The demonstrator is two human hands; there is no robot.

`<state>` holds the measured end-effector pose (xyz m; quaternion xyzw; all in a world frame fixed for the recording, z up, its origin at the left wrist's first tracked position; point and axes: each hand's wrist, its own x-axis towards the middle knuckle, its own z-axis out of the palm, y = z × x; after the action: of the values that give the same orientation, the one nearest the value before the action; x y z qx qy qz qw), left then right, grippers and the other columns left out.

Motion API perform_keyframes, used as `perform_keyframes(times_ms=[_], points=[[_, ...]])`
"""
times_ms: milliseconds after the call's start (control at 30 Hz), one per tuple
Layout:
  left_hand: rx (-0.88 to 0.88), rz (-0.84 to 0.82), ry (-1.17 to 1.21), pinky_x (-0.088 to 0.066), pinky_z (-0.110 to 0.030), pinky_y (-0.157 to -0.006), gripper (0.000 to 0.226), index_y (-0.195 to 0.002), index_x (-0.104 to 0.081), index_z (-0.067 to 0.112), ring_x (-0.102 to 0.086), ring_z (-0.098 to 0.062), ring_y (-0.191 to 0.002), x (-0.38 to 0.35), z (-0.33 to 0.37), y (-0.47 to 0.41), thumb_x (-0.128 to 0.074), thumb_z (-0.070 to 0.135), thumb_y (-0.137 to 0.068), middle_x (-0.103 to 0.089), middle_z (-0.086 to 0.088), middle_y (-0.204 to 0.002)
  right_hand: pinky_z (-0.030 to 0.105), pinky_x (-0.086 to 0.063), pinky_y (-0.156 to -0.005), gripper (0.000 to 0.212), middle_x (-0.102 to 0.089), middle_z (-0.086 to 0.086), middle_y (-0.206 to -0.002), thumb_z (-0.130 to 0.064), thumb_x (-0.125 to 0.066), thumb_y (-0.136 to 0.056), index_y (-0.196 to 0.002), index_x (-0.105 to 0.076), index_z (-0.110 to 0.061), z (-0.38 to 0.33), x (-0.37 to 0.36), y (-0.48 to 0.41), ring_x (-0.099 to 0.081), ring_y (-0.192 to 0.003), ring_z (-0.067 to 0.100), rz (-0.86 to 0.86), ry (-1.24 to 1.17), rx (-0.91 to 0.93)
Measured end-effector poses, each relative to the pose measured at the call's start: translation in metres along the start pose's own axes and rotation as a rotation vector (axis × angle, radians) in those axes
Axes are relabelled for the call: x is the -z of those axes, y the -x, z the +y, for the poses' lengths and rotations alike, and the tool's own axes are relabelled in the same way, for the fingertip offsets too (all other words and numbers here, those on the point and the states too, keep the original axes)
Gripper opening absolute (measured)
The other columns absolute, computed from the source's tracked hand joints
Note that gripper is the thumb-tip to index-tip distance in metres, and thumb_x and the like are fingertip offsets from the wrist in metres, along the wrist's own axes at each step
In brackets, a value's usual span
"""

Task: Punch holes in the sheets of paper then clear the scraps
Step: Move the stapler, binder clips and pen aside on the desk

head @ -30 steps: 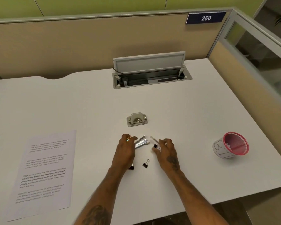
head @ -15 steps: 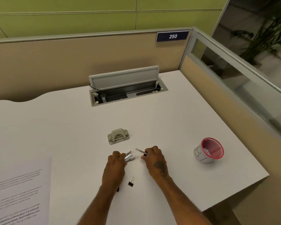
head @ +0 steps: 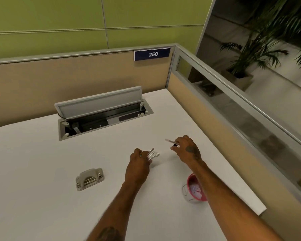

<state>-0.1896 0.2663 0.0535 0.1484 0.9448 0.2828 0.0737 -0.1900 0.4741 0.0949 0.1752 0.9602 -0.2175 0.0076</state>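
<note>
Both hands up over the desk, each gripping something small.

Left hand (head: 137, 164) pinches silvery strips (head: 153, 153); right hand (head: 186, 149) clasps a thin strip (head: 169, 141). Hole punch (head: 89, 178) sits left, cup (head: 195, 188) under the right forearm.

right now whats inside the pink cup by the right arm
The pink cup holds a pile of whitish paper scraps. The right forearm crosses its far rim, so that part of the inside, and anything under the scraps, is hidden.
</note>
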Motion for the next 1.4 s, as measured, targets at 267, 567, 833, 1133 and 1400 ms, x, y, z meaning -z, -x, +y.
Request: perform_keyframes(times_ms=[267,567,833,1133,1400], points=[[0.127,-0.117,-0.011,-0.054,-0.044,-0.08,0.026,-0.121,-0.058,0.012,-0.051,-0.029,-0.108,-0.056,0.046,-0.056,-0.048,0.02,-0.098,-0.048,-0.009,-0.119,0.032,-0.048,-0.091,0.036,-0.058,0.008,-0.118,-0.034,-0.07,-0.085,-0.113,-0.065,-0.011,0.063,-0.026,-0.054,-0.056,-0.11,0.024,-0.206,0.013,-0.064],[0.152,-0.119,-0.051,-0.053,-0.038,-0.074,0.028,-0.12,-0.058,0.012,-0.052,-0.026,-0.104,-0.077,0.053,-0.068,-0.047,0.027,-0.099,-0.05,-0.008,-0.116,0.028,-0.047,-0.082,0.043,-0.06,0.01,-0.115,-0.032,-0.079,-0.079,-0.111,-0.065,-0.007,0.08,-0.047,-0.065,-0.06,-0.103,0.025,-0.243,-0.083,-0.094],[0.18,-0.043,0.024,-0.049,-0.041,-0.085,0.042,-0.139,-0.045,0.014,-0.05,-0.033,-0.113,-0.072,0.043,-0.068,-0.039,0.033,-0.102,-0.046,-0.012,-0.125,0.029,-0.05,-0.083,0.029,-0.055,0.014,-0.123,-0.017,-0.052,-0.098,-0.125,-0.056,-0.008,0.084,-0.042,-0.068,-0.06,-0.105,0.027,-0.044,-0.21,-0.145],[0.043,-0.121,-0.172,-0.046,-0.04,-0.086,0.048,-0.149,-0.034,0.018,-0.045,-0.03,-0.122,-0.069,0.021,-0.091,-0.039,0.017,-0.101,-0.053,-0.005,-0.137,0.029,-0.052,-0.082,0.024,-0.057,0.016,-0.116,-0.011,-0.052,-0.098,-0.117,-0.064,-0.003,0.095,-0.049,-0.063,-0.06,-0.102,0.029,-0.054,0.056,-0.021],[0.094,-0.021,-0.061,-0.043,-0.043,-0.1,0.056,-0.154,-0.021,0.02,-0.039,-0.03,-0.135,-0.041,-0.01,-0.069,-0.042,0.023,-0.102,-0.04,-0.01,-0.152,0.039,-0.05,-0.094,0.032,-0.055,0.02,-0.124,-0.019,-0.046,-0.101,-0.123,-0.061,-0.003,0.066,-0.03,-0.065,-0.055,-0.115,0.035,0.035,0.065,-0.087]])
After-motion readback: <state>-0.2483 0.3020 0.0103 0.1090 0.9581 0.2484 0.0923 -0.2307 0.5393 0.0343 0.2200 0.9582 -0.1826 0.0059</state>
